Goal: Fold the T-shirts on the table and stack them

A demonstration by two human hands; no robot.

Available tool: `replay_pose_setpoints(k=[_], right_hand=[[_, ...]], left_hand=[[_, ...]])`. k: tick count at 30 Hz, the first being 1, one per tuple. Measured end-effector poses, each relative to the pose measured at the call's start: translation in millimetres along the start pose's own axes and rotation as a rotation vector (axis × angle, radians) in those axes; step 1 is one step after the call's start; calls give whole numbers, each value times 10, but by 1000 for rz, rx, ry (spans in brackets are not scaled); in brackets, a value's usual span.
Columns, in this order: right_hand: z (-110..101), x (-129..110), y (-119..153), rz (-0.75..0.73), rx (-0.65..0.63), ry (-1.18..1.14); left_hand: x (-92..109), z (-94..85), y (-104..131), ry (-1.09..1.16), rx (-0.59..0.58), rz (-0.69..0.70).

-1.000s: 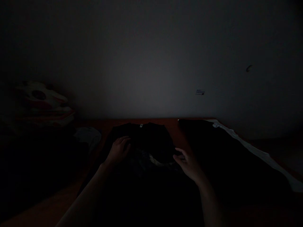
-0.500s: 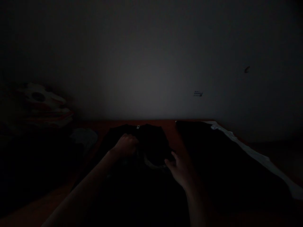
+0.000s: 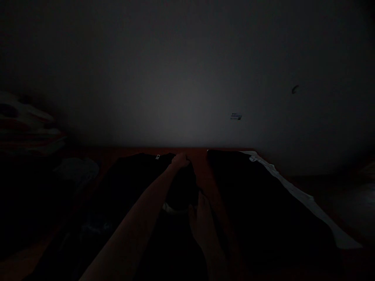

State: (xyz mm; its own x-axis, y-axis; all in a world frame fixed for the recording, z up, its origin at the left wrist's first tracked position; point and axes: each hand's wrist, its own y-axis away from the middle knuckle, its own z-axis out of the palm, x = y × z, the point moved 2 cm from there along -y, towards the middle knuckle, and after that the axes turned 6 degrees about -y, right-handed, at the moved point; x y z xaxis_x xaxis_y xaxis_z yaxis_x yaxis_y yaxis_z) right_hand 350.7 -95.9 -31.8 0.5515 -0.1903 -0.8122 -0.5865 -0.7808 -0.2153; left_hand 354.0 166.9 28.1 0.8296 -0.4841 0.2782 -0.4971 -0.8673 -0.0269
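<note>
A black T-shirt (image 3: 129, 187) lies spread out on the table, with a small white tag (image 3: 158, 157) at its far neck edge and a pale print partly hidden by my left arm. My left hand (image 3: 179, 160) reaches across to the shirt's far right shoulder, its fingers closed on the cloth there. Nearer to me, my right hand (image 3: 202, 222) rests along the shirt's right edge. Its thumb stands apart from the outstretched fingers. The dim light hides most of the fabric's folds.
To the right lies another stack of dark cloth (image 3: 263, 203) with a white piece (image 3: 307, 203) along its right side. A pile of bright-patterned items (image 3: 32, 128) and a grey cloth (image 3: 77, 171) sit at the left. The wall (image 3: 187, 78) rises behind the reddish-brown table (image 3: 202, 168).
My left hand has moved from the shirt's upper middle to its far right shoulder. My right hand stays by the right edge, a little lower. The view has shifted right.
</note>
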Motion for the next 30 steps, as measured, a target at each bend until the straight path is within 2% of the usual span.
replay_pose_setpoints(k=[3,5,9,14,16,18,21,25,30], right_hand=[[12,-30,17,29,14,116],[-7,-86,11,30,-32,192],[-109,-242,2,20,-127,304],[-205,-411,12,-81,-257,214],[-217,-439,5,-87,-290,145],[-225,-446,-9,-52,-298,83],[-232,-447,-18,-29,-322,-4],[-240,-433,4,6,-378,-49],[-261,-459,13,20,-425,-109]], left_hand=[[89,-28,-79,14,50,49],[131,-38,-53,7,100,83],[153,9,192,-40,153,193],[18,13,532,-95,71,321],[-97,-47,595,-126,61,277],[-240,-121,625,-161,45,175],[-445,-201,658,-204,-44,53],[-601,-263,715,-216,-131,95],[-644,-375,751,-213,-46,153]])
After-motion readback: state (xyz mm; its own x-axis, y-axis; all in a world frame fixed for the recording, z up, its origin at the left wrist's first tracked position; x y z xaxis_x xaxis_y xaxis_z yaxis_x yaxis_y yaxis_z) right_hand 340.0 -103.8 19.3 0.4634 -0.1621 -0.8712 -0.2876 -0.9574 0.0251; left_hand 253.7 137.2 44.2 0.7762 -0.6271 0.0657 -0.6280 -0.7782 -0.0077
